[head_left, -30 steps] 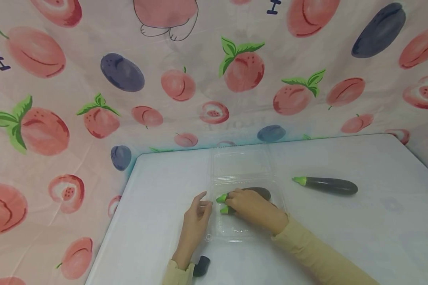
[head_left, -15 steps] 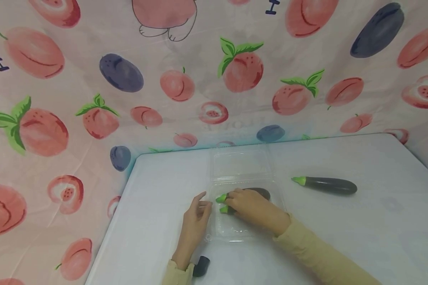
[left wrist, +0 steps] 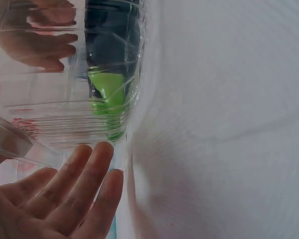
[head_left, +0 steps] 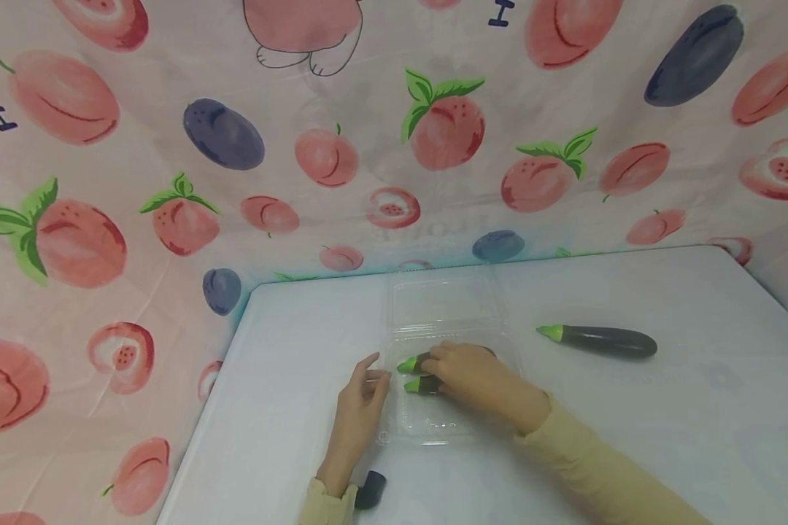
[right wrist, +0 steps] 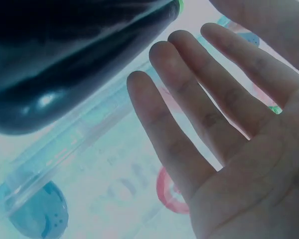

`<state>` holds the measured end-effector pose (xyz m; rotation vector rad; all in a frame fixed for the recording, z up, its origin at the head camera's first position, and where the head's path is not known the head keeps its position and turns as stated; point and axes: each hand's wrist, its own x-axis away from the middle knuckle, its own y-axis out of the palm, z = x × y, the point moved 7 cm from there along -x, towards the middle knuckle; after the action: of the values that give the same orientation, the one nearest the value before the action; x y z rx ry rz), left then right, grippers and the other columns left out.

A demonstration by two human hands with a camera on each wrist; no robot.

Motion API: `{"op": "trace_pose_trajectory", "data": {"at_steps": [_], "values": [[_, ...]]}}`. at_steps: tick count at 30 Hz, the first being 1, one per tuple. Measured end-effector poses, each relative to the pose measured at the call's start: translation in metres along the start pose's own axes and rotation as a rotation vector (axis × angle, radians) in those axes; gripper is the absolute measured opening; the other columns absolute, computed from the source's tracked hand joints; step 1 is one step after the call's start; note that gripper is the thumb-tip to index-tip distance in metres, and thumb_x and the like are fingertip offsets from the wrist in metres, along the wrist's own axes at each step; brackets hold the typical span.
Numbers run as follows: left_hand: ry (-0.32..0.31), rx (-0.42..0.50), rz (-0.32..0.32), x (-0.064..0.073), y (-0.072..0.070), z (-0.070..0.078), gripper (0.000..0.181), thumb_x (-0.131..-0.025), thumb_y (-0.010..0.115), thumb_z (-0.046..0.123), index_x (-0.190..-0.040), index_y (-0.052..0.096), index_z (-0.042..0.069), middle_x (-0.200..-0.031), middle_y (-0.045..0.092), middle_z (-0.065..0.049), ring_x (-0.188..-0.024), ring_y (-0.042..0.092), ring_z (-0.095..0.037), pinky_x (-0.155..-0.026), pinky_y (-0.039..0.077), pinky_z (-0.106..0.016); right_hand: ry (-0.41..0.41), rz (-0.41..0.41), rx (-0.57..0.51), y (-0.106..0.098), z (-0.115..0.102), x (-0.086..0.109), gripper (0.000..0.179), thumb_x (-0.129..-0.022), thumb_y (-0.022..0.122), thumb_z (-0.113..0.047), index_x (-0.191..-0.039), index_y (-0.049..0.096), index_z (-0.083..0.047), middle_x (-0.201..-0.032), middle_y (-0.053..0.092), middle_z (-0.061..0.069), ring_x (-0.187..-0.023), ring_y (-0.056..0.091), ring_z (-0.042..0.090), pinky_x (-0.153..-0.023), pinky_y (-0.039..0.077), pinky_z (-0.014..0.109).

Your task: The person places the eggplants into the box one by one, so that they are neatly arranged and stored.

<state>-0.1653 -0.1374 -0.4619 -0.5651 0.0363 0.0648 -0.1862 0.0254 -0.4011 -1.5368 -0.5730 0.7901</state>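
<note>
Two dark eggplants with green stems, the far one (head_left: 422, 361) and the near one (head_left: 428, 384), lie side by side in a clear plastic clamshell box (head_left: 433, 423). My right hand (head_left: 482, 379) is over them, covering much of their bodies. In the right wrist view its fingers (right wrist: 177, 99) are extended and spread, apart from the dark eggplant (right wrist: 89, 69). My left hand (head_left: 357, 412) stands at the box's left side with fingers loosely bent. The left wrist view has its fingertips (left wrist: 104, 152) at the box wall, touching or nearly so.
A third eggplant (head_left: 607, 342) lies on the white table (head_left: 663, 430), right of the box. The box's lid (head_left: 446, 300) is folded back toward the fruit-printed cloth (head_left: 341, 219) behind the table. A small black object (head_left: 371, 490) sits at my left wrist.
My right hand has shifted slightly right, its fingers loosening from the eggplants, so more of their stem ends shows. The left hand and the third eggplant have stayed put.
</note>
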Motion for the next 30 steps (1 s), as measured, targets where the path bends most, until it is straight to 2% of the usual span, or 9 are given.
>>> {"op": "trace_pose_trajectory", "data": {"at_steps": [11, 20, 30], "values": [[0.006, 0.014, 0.007, -0.001, 0.0, 0.0, 0.047, -0.103, 0.054, 0.036, -0.145, 0.048, 0.015, -0.115, 0.069, -0.005, -0.106, 0.07, -0.023, -0.092, 0.057, -0.042, 0.034, 0.001, -0.039, -0.004, 0.013, 0.013, 0.031, -0.079, 0.083, -0.017, -0.107, 0.07, -0.009, -0.095, 0.065, 0.002, -0.087, 0.064, 0.017, -0.08, 0.058, 0.033], [0.01, 0.006, 0.01, -0.001, 0.0, 0.0, 0.047, -0.103, 0.054, 0.036, -0.144, 0.048, 0.014, -0.115, 0.069, -0.004, -0.104, 0.07, -0.022, -0.092, 0.057, -0.042, 0.025, 0.043, -0.045, -0.011, 0.023, 0.024, 0.033, -0.079, 0.083, -0.016, -0.108, 0.069, -0.007, -0.095, 0.063, 0.003, -0.087, 0.062, 0.02, -0.078, 0.056, 0.035], [0.003, 0.014, 0.007, -0.001, 0.0, -0.001, 0.046, -0.103, 0.054, 0.035, -0.144, 0.048, 0.015, -0.115, 0.069, -0.004, -0.105, 0.07, -0.022, -0.092, 0.057, -0.042, 0.069, 0.059, -0.075, -0.016, 0.036, 0.034, 0.035, -0.078, 0.084, -0.013, -0.108, 0.07, -0.006, -0.095, 0.065, 0.003, -0.087, 0.063, 0.02, -0.078, 0.057, 0.035]]}}
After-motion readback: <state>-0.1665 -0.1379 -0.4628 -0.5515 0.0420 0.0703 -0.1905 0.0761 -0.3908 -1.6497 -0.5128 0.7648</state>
